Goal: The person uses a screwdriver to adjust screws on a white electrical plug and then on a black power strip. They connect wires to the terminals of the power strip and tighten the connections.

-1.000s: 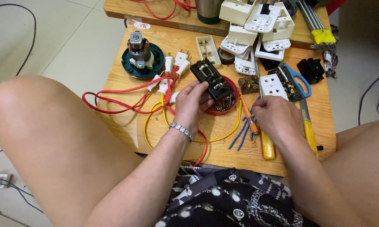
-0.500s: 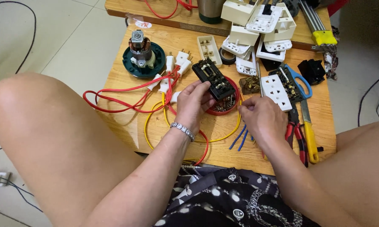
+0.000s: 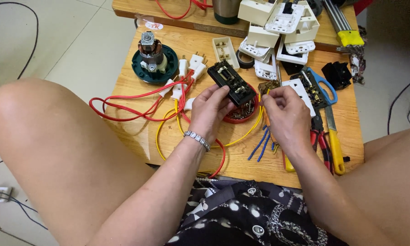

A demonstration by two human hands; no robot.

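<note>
My left hand [image 3: 209, 107] grips the black socket insert [image 3: 232, 83] by its near end, fingers closed, tilting it above the red dish of screws [image 3: 242, 113] at the middle of the wooden table [image 3: 136, 132]. My right hand [image 3: 284, 114] hovers just beside it, fingertips pinched together; I cannot tell whether they hold a small part. Left of the work lie red and yellow wires [image 3: 136, 102]; right of it, pliers [image 3: 321, 141] and a yellow-handled tool [image 3: 335, 146]. In my judgement, keep the insert steady over the dish so that any loose fastener falls into it.
</note>
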